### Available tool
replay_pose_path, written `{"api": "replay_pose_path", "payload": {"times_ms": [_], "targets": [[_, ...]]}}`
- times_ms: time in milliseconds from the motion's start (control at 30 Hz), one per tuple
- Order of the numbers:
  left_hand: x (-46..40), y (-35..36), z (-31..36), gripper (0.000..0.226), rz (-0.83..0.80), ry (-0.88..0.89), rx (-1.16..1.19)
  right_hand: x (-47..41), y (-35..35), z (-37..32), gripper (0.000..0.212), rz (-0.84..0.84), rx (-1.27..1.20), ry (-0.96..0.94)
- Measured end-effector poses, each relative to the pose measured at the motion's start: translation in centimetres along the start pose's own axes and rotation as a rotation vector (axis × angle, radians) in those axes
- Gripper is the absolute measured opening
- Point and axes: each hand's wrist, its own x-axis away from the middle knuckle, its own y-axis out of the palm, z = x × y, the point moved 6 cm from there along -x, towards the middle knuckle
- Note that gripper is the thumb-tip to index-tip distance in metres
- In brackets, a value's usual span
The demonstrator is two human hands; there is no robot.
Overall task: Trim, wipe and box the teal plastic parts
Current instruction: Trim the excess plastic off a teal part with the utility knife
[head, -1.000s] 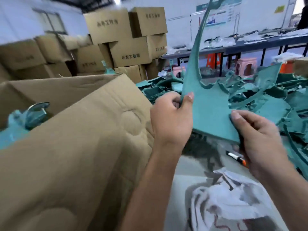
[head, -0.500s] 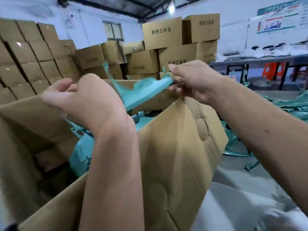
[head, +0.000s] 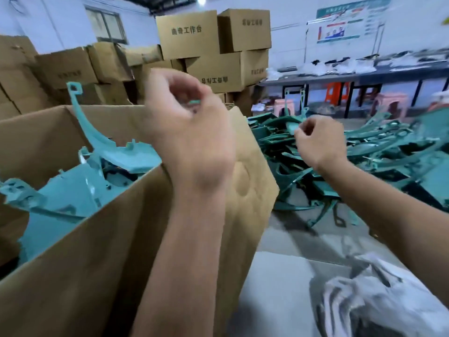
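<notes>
Teal plastic part point(head: 116, 152) lies in the open cardboard box point(head: 80, 251) at left; left hand point(head: 187, 122) above it pinches a tiny teal sliver point(head: 194, 102); right hand point(head: 318, 139), curled and empty, hangs over the teal pile point(head: 388, 152)

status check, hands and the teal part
Left hand raised over box, fingers curled, maybe a teal scrap. Right hand curled, empty. Teal part in box. Nothing blocking.

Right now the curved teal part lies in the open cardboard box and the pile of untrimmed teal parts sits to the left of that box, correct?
Not quite. The curved teal part does lie in the open cardboard box, but the pile of teal parts sits to the box's right, as the head view shows.
</notes>
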Motion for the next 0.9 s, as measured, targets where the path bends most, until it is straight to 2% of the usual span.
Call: {"api": "replay_pose_path", "payload": {"times_ms": [100,167,233,300,367,433,533,600,733,800,833,900], "targets": [[5.2,6.0,-3.7,0.018,-0.337,-0.285,-0.059,1.1,-0.7,4.6,0.013,0.026,0.239,-0.068],[8.9,8.8,-8.1,0.014,-0.431,-0.522,-0.062,1.5,-1.0,7.0,0.008,0.030,0.290,-0.080],[12.5,10.5,-12.2,0.009,-0.485,-0.752,-0.080,1.6,-0.7,8.9,0.017,-0.002,0.353,-0.071],[16.7,12.2,-15.1,0.014,-0.579,-0.877,-0.135,1.4,-0.6,10.5,0.029,-0.028,0.438,-0.057],[18.5,13.6,-16.7,0.016,-0.659,-0.840,-0.256,1.0,-0.6,11.7,0.037,-0.024,0.508,-0.069],[18.2,15.0,-17.2,0.017,-0.672,-0.738,-0.338,0.4,-0.3,12.4,0.042,-0.040,0.581,-0.109],[16.2,17.6,-16.5,0.017,-0.661,-0.523,-0.447,-1.3,0.6,12.7,0.042,-0.092,0.609,-0.182],[14.5,19.6,-16.1,0.019,-0.651,-0.359,-0.510,-3.2,1.2,12.8,0.034,-0.120,0.636,-0.219],[11.1,24.0,-16.5,0.023,-0.674,-0.001,-0.623,-7.6,2.5,13.4,0.027,-0.203,0.603,-0.206],[9.0,26.2,-18.1,0.026,-0.680,0.026,-0.714,-10.0,3.2,13.9,0.028,-0.233,0.576,-0.215],[7.8,27.3,-19.3,0.030,-0.700,-0.026,-0.786,-11.3,3.5,14.2,0.035,-0.253,0.576,-0.218],[5.8,28.6,-22.0,0.041,-0.770,-0.245,-0.893,-13.2,4.3,15.1,0.056,-0.352,0.586,-0.158]]}}
